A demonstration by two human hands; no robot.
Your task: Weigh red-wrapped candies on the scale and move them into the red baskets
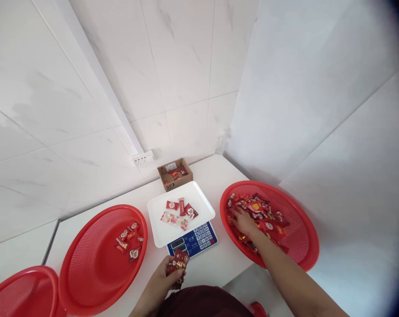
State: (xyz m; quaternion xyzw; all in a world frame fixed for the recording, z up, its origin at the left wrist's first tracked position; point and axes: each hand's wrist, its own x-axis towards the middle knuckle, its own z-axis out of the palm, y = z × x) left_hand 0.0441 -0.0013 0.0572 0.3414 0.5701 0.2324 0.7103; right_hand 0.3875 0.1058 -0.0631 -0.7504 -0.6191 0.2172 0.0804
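Observation:
My left hand (167, 275) is closed around a dark red snack packet (180, 263) with gold print, near the front edge of the scale. Inside the right red basket (313, 246), my right hand (243, 221) reaches among many red-wrapped snacks (257, 207). Its fingers look apart, with the tips partly hidden by wrappers. On the white tray (158, 237) of a blue digital scale (194, 248) lie several small packets: a pink-and-white one (174, 220), an upright narrow red one (181, 206), and other red ones (191, 211).
A small cardboard box (175, 174) with red packets stands behind the tray. Another red basket (87, 246) at left holds a small pile of packets (130, 241). Part of a third basket (17, 286) shows at lower left. A power socket (142, 158) and clear plastic item (220, 144) sit by the wall.

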